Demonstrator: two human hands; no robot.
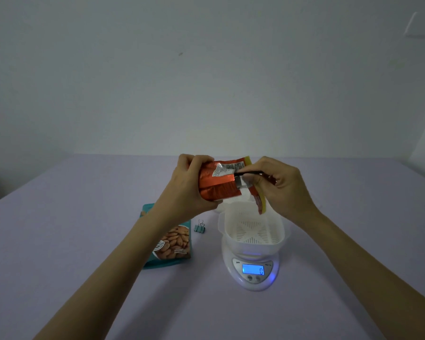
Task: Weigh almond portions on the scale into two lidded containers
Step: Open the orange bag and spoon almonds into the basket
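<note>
Head camera: at the centre of the frame a person holds an orange foil bag [216, 185] above a kitchen scale [252, 283]. The left hand [192, 185] is wrapped round the bag's body, fingers curled over its upper edge and thumb underneath. The right hand [282, 185] pinches a dark clip [245, 172] at the bag's yellow-edged mouth, which points right and down. What the bag holds cannot be seen.

Directly under the bag's mouth, a white slotted basket [231, 231] sits nested in a clear tub [287, 235] on the scale platform; the basket's slotted floor is in full view. The scale's blue-lit display [253, 269] reads 0.

Left of the scale, a teal almond packet [177, 244] printed with almonds lies flat on the lavender table [84, 229], partly under the left forearm. A small teal binder clip [199, 227] lies between the packet and the scale, touching neither. A white shape [233, 200] behind the basket is mostly hidden by the bag.
</note>
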